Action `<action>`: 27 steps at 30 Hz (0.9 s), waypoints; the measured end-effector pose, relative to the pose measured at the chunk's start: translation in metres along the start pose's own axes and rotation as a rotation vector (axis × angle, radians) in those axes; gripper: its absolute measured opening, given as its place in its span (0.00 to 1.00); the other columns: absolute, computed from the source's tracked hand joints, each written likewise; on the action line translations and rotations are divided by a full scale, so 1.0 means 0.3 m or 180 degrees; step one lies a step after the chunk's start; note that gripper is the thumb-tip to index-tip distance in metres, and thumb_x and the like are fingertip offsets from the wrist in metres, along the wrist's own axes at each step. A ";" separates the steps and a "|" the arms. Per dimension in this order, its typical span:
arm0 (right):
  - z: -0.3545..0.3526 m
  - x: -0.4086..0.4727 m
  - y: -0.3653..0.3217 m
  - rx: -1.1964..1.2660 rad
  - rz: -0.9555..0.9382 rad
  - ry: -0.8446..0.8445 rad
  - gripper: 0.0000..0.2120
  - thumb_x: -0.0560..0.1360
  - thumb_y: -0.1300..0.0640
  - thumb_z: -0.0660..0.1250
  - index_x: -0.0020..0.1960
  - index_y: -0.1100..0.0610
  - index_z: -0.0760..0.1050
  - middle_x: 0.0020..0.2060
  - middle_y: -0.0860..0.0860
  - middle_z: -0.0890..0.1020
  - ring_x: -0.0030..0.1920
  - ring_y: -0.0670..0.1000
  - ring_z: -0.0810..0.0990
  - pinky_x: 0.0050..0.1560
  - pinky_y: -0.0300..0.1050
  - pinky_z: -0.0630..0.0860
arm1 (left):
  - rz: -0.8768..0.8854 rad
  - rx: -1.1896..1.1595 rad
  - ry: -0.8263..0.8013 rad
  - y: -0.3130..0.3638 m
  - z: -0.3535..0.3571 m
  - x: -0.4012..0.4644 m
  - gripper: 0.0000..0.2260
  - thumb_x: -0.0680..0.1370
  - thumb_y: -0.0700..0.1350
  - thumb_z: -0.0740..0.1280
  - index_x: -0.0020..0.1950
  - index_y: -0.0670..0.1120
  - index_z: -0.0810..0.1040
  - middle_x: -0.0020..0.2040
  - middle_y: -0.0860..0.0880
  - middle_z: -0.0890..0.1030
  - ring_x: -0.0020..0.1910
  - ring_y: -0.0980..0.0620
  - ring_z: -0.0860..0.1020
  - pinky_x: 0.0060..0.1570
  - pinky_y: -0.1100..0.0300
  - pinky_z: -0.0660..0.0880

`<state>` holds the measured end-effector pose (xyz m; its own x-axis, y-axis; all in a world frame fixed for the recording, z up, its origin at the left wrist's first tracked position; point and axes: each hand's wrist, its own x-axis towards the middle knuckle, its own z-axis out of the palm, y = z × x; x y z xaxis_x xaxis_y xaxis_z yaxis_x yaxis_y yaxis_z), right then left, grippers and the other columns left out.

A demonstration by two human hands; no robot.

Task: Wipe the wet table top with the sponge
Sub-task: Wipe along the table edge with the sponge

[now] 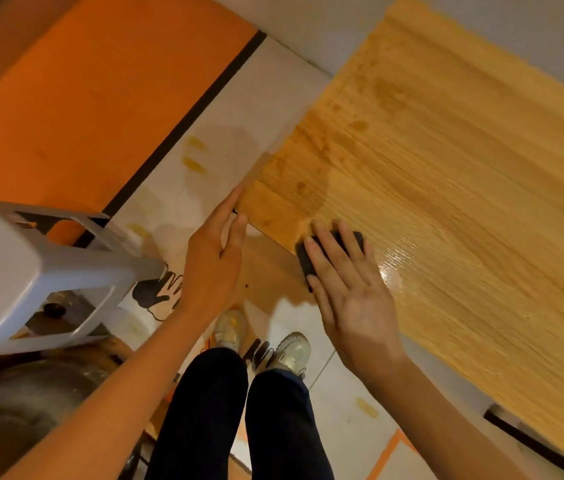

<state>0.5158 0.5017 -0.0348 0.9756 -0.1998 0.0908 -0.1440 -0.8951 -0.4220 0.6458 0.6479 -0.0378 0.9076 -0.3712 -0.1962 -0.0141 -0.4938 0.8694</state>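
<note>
Dark sponge at five o'clock on wooden table, pressed flat under straight fingers of right hand. Left hand at seven o'clock, fingers relaxed against table corner. Probably soft, light, squashy; best pressed from above.

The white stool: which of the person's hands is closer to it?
Left. The left hand touches the table corner, just beside the white stool; the right hand presses the dark sponge farther away.
</note>
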 end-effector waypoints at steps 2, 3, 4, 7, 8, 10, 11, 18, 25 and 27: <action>0.021 0.074 -0.037 0.0097 0.0078 0.0025 0.21 0.83 0.54 0.54 0.73 0.59 0.68 0.74 0.53 0.67 0.77 0.55 0.57 0.77 0.55 0.52 | -0.0101 -0.0127 0.0118 0.010 0.007 -0.002 0.18 0.86 0.45 0.58 0.77 0.49 0.69 0.71 0.59 0.74 0.67 0.70 0.72 0.68 0.69 0.68; 0.025 0.092 -0.043 0.0135 0.0053 0.0008 0.21 0.83 0.54 0.54 0.73 0.59 0.68 0.74 0.53 0.67 0.77 0.55 0.57 0.78 0.55 0.52 | -0.0146 -0.0155 0.0153 0.012 0.010 -0.004 0.18 0.87 0.44 0.57 0.77 0.49 0.70 0.71 0.50 0.77 0.67 0.59 0.75 0.69 0.62 0.70; 0.025 0.095 -0.038 0.0133 -0.0047 -0.0054 0.21 0.83 0.54 0.54 0.73 0.59 0.67 0.74 0.53 0.67 0.78 0.54 0.56 0.78 0.54 0.51 | -0.0184 -0.0171 0.0156 0.012 0.012 -0.004 0.18 0.87 0.43 0.57 0.77 0.48 0.70 0.68 0.39 0.78 0.64 0.47 0.75 0.68 0.56 0.70; -0.017 0.059 0.027 -0.0009 -0.0637 -0.0388 0.21 0.83 0.54 0.54 0.75 0.58 0.64 0.76 0.51 0.64 0.78 0.53 0.54 0.78 0.53 0.51 | -0.0222 -0.0255 0.0114 0.012 0.019 -0.013 0.18 0.87 0.42 0.56 0.76 0.46 0.70 0.62 0.27 0.76 0.58 0.35 0.71 0.58 0.49 0.73; -0.033 0.054 0.047 0.0025 -0.0764 -0.0518 0.21 0.83 0.54 0.54 0.75 0.57 0.64 0.76 0.51 0.63 0.78 0.52 0.54 0.78 0.53 0.51 | -0.0211 -0.0324 0.0112 0.009 0.019 -0.019 0.18 0.87 0.42 0.56 0.77 0.45 0.70 0.63 0.29 0.77 0.57 0.40 0.74 0.54 0.52 0.74; -0.048 0.089 0.064 0.0248 -0.0653 -0.0660 0.22 0.83 0.53 0.53 0.76 0.56 0.62 0.77 0.49 0.61 0.79 0.50 0.51 0.78 0.52 0.49 | -0.0249 -0.0487 0.0157 0.006 0.022 -0.025 0.18 0.87 0.43 0.54 0.77 0.45 0.69 0.67 0.46 0.79 0.60 0.64 0.78 0.49 0.70 0.74; -0.045 0.131 0.059 0.0372 -0.0440 -0.0591 0.22 0.84 0.53 0.52 0.76 0.56 0.62 0.77 0.49 0.61 0.79 0.50 0.50 0.79 0.51 0.47 | -0.0326 -0.0590 0.0177 0.007 0.026 -0.022 0.18 0.88 0.44 0.52 0.77 0.45 0.69 0.68 0.53 0.77 0.60 0.73 0.74 0.52 0.77 0.70; 0.028 0.287 -0.052 0.0318 -0.0068 -0.0327 0.22 0.84 0.53 0.52 0.76 0.57 0.63 0.76 0.52 0.62 0.79 0.53 0.50 0.78 0.51 0.44 | -0.0353 -0.1013 0.0047 -0.018 0.016 -0.016 0.21 0.87 0.50 0.48 0.77 0.48 0.69 0.72 0.53 0.74 0.66 0.71 0.72 0.61 0.76 0.68; 0.020 0.117 -0.077 -0.0136 -0.0293 -0.0250 0.22 0.82 0.55 0.57 0.74 0.61 0.65 0.75 0.55 0.65 0.77 0.58 0.57 0.75 0.63 0.56 | -0.0530 -0.1502 -0.0072 0.007 0.022 -0.037 0.21 0.87 0.48 0.48 0.80 0.48 0.64 0.77 0.57 0.67 0.73 0.72 0.63 0.68 0.77 0.59; 0.071 0.199 -0.131 -0.0196 -0.0263 -0.0176 0.21 0.82 0.55 0.58 0.74 0.62 0.66 0.74 0.56 0.66 0.77 0.59 0.58 0.75 0.62 0.55 | -0.0754 -0.1767 0.0004 0.024 0.034 -0.035 0.20 0.88 0.48 0.48 0.80 0.52 0.64 0.75 0.62 0.67 0.69 0.77 0.64 0.64 0.80 0.60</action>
<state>0.5833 0.5335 -0.0319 0.9920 -0.1037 0.0723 -0.0711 -0.9307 -0.3587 0.6319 0.6403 -0.0339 0.8598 -0.3000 -0.4132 0.4094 -0.0785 0.9090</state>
